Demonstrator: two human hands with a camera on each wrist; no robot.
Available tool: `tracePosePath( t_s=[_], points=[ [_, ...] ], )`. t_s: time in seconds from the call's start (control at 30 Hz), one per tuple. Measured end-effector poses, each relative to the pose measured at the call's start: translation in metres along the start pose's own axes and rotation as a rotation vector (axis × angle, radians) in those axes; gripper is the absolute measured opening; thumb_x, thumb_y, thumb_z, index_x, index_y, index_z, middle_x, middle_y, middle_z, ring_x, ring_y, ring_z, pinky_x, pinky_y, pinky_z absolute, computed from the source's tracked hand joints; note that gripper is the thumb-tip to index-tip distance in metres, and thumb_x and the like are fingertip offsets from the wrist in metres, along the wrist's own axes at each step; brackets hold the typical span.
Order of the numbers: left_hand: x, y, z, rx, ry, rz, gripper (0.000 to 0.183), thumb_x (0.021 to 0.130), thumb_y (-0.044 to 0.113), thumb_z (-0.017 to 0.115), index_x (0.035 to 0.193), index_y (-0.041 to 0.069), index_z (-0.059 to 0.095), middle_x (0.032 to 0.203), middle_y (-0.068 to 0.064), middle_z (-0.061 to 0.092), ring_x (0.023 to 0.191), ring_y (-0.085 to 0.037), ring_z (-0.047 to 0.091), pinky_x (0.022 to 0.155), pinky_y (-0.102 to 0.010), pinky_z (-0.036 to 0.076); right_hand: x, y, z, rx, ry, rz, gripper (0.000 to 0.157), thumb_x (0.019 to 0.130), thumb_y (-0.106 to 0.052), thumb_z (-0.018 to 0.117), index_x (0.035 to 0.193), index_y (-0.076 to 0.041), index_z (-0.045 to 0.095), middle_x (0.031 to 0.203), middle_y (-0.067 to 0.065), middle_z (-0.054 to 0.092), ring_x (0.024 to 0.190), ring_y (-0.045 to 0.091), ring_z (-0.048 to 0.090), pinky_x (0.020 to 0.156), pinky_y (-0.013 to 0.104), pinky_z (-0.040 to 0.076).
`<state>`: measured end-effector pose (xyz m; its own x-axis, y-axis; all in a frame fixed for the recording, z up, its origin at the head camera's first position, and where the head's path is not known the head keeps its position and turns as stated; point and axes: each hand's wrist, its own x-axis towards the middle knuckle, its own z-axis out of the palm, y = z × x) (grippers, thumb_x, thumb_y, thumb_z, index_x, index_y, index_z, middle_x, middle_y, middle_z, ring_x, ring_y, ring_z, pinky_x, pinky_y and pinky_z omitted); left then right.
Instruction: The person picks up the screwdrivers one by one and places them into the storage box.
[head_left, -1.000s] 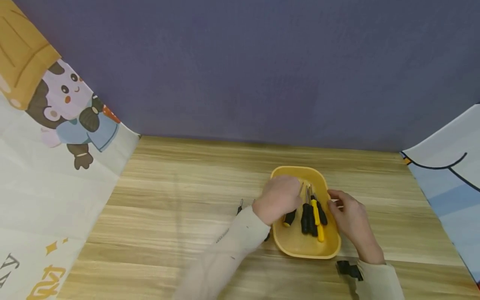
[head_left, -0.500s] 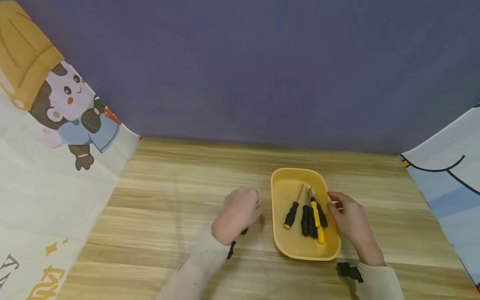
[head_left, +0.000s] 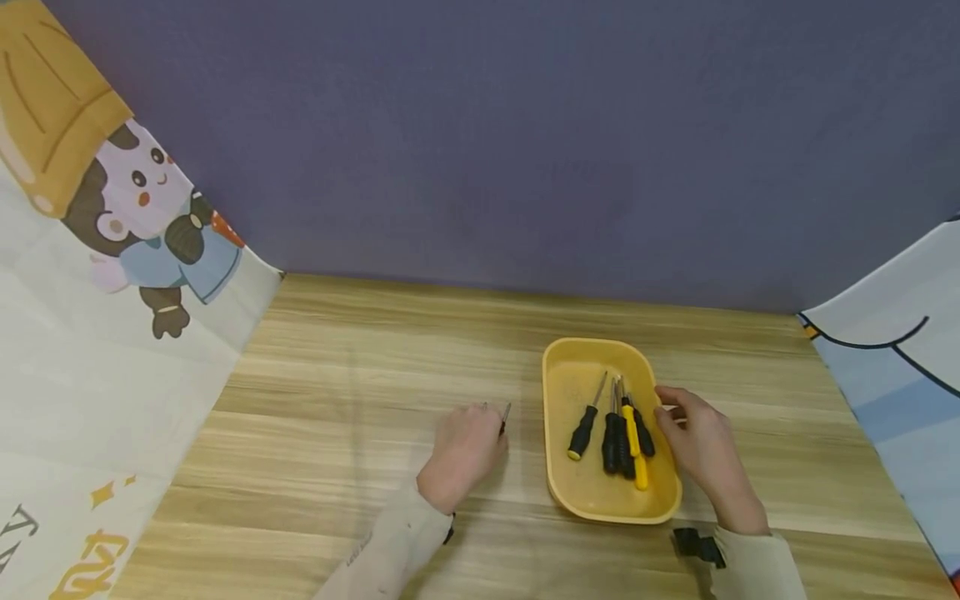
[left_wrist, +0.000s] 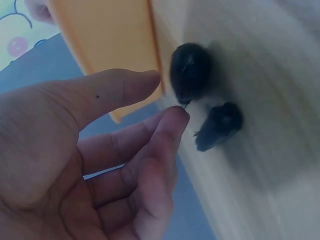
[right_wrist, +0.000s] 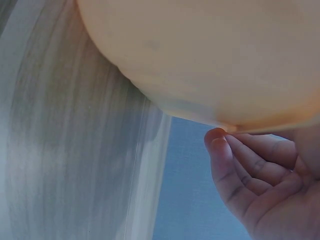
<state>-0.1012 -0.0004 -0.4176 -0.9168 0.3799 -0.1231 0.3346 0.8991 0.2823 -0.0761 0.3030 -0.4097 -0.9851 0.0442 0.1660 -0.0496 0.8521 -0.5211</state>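
My left hand is low over the wooden table, left of the yellow tray. In the left wrist view its thumb and bent fingers stand apart, with one black handle just beyond the fingertips and a second black handle beside it. In the head view a thin metal shaft sticks out by this hand, which hides most of these tools. My right hand pinches the right rim of the yellow tray. Inside lie several screwdrivers, among them a black one with a yellow end and a yellow-handled one.
A dark purple-grey panel rises behind the wooden table. Printed cartoon sheets flank it, one on the left and one on the right. A black strap sits at the right sleeve.
My left hand has left the tray and moved left and down to the tools on the table. The black screwdriver with the yellow end now lies uncovered in the tray. The right hand stays put.
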Motion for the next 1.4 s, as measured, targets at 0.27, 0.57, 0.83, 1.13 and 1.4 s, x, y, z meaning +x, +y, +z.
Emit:
tracePosePath(
  t_s=[0.27, 0.57, 0.83, 1.13, 1.4],
  points=[
    [0.002, -0.001, 0.01, 0.026, 0.028, 0.005, 0.026, 0.082, 0.021, 0.065, 0.059, 0.01, 0.058, 0.052, 0.001, 0.047, 0.042, -0.012, 0.043, 0.034, -0.025, 0.034, 0.0, 0.001, 0.0, -0.005, 0.002, -0.002, 0.03, 0.091, -0.01, 0.056, 0.119, 0.0, 0.057, 0.104, 0.017, 0.062, 0.081, 0.027, 0.061, 0.064, 0.043, 0.051],
    [0.008, 0.0, 0.015, 0.021, -0.001, -0.031, 0.02, 0.083, 0.02, 0.064, 0.069, 0.006, 0.064, 0.057, -0.001, 0.051, 0.043, -0.012, 0.044, 0.035, -0.024, 0.035, 0.0, 0.0, -0.001, -0.001, -0.006, 0.006, 0.03, 0.092, -0.011, 0.055, 0.12, 0.0, 0.057, 0.102, 0.016, 0.062, 0.081, 0.027, 0.06, 0.065, 0.043, 0.051],
    [0.012, 0.003, 0.017, 0.058, -0.022, -0.048, 0.017, 0.082, 0.021, 0.063, 0.076, 0.005, 0.067, 0.055, 0.0, 0.048, 0.043, -0.012, 0.044, 0.035, -0.025, 0.035, 0.0, 0.0, 0.0, -0.006, -0.005, 0.009, 0.03, 0.091, -0.01, 0.055, 0.12, 0.0, 0.057, 0.102, 0.016, 0.062, 0.081, 0.027, 0.061, 0.065, 0.043, 0.051],
    [0.014, 0.003, 0.017, 0.064, -0.027, -0.058, 0.016, 0.082, 0.021, 0.063, 0.076, 0.006, 0.067, 0.053, 0.0, 0.046, 0.043, -0.013, 0.043, 0.036, -0.027, 0.035, 0.0, 0.001, 0.001, -0.01, 0.002, 0.008, 0.03, 0.09, -0.009, 0.056, 0.119, 0.001, 0.057, 0.1, 0.016, 0.063, 0.079, 0.027, 0.061, 0.064, 0.043, 0.051],
    [0.016, 0.004, 0.0, 0.036, -0.039, -0.072, 0.018, 0.081, 0.02, 0.063, 0.066, 0.011, 0.061, 0.048, 0.003, 0.041, 0.04, -0.01, 0.036, 0.032, -0.023, 0.031, 0.0, 0.0, 0.0, -0.002, -0.013, 0.006, 0.031, 0.091, -0.01, 0.055, 0.12, 0.001, 0.056, 0.106, 0.018, 0.061, 0.083, 0.028, 0.06, 0.066, 0.044, 0.051]
  ],
)
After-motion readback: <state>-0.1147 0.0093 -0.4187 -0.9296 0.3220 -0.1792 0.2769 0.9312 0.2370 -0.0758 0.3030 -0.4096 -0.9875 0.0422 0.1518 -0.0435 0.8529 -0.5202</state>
